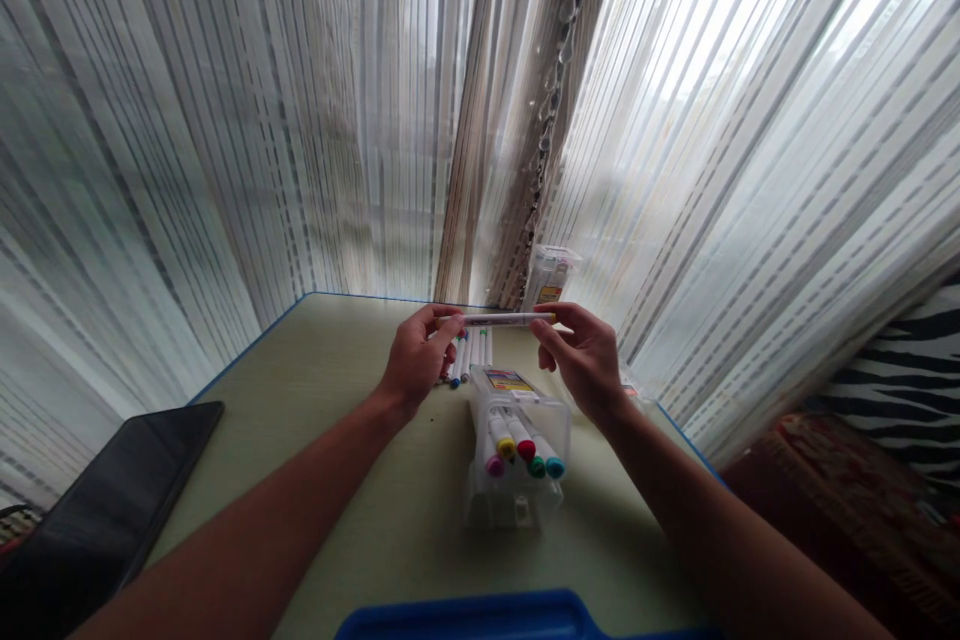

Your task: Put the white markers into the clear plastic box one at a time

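My left hand [417, 357] and my right hand [585, 352] hold a white marker [504, 319] level between them, one hand pinched on each end, above the far part of the pale green table [330, 400]. Below the hands lies a clear plastic marker case [517, 460] on its side, with several markers inside whose coloured caps (pink, yellow, red, green, blue) point toward me. A few loose white markers [471, 356] lie on the table just behind the case, under my left hand.
A second clear marker box [551, 275] stands at the table's far edge against the striped curtain. A dark tablet [112, 500] lies at the left edge. A blue tray rim [480, 617] shows at the near edge. A zebra-patterned cushion [915, 350] is on the right.
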{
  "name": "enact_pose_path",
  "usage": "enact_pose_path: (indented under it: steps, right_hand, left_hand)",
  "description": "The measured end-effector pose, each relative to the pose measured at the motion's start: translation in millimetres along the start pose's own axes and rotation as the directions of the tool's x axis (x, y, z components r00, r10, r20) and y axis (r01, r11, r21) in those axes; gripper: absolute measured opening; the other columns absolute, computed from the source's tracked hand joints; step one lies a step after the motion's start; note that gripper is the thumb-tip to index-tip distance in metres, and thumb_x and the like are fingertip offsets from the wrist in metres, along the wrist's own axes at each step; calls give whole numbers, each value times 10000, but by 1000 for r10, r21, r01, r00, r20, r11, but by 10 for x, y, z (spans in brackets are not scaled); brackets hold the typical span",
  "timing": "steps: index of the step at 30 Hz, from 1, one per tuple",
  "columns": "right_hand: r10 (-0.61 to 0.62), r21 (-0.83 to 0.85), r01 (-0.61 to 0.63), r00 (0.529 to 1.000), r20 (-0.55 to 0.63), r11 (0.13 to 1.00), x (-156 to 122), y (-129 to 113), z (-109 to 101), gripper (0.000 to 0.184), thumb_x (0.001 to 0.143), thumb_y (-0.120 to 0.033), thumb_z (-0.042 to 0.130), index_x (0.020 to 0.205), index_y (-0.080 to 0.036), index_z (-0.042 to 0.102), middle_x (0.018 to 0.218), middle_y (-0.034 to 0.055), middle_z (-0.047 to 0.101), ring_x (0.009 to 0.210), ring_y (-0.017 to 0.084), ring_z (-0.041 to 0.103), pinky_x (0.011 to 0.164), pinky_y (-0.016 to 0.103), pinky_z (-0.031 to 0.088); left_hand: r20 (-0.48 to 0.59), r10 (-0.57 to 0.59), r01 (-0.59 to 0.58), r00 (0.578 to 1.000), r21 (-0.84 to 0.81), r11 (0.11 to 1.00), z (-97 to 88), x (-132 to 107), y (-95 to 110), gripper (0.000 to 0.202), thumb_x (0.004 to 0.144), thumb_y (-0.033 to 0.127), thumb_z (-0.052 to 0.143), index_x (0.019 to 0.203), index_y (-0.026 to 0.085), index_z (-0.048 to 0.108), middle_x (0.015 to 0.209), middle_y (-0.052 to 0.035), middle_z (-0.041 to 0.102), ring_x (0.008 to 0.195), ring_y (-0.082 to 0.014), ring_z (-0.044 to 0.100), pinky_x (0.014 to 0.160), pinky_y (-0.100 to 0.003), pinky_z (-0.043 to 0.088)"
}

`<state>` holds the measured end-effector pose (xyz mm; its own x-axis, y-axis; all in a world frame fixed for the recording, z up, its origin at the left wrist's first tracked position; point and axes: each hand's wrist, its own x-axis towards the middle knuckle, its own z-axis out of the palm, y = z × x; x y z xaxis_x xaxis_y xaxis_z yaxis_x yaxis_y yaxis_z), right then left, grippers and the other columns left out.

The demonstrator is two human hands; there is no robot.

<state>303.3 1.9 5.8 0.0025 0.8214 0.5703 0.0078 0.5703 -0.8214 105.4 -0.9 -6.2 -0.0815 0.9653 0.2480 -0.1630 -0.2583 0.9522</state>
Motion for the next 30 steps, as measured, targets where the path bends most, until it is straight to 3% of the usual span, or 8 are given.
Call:
enact_pose_path:
  steps: [8,15,20,24,30]
  right_hand:
    - [-3,-10,3,999,32,1000,-5,8,9,249,774,-316,764,964,-179,679,762,-16,657,429,65,566,367,193,422]
    - [-24,-4,25,998,53,1000,-27,-27,50,237,777,-324,770,939,-172,686,693,-15,655,419,67,547,360,197,427]
    - [-29,-21,30,999,39,999,-19,-5,38,246,779,-340,769,938,-173,685,720,-5,668,421,71,560,364,203,429]
    - [-41,-42,44,997,58,998,-25,15,28,255,791,-341,757,977,-186,678,798,6,680,425,77,580,352,209,412]
    - [-50,-57,55,996,80,997,-31,15,39,241,804,-333,744,988,-195,673,838,11,678,435,81,593,361,214,415]
  left_hand:
    - [0,-28,28,1000,-39,999,6,24,-35,220,823,372,635,842,162,570,601,57,484,422,-59,422,343,-170,338]
    - [-35,-36,35,999,-35,999,-25,34,-55,317,828,458,636,774,158,547,543,50,500,404,-55,400,347,-167,324]
    - [-65,21,-28,998,-110,994,-5,17,-17,233,796,361,673,822,155,567,614,44,523,427,-59,424,354,-182,335]
    - [-111,4,-24,994,-177,984,9,-4,32,184,767,264,652,902,148,602,679,22,567,452,-65,461,374,-189,348]
    - [-133,20,-48,991,-211,976,0,-10,63,157,770,234,607,903,150,606,687,14,570,452,-68,461,379,-193,331]
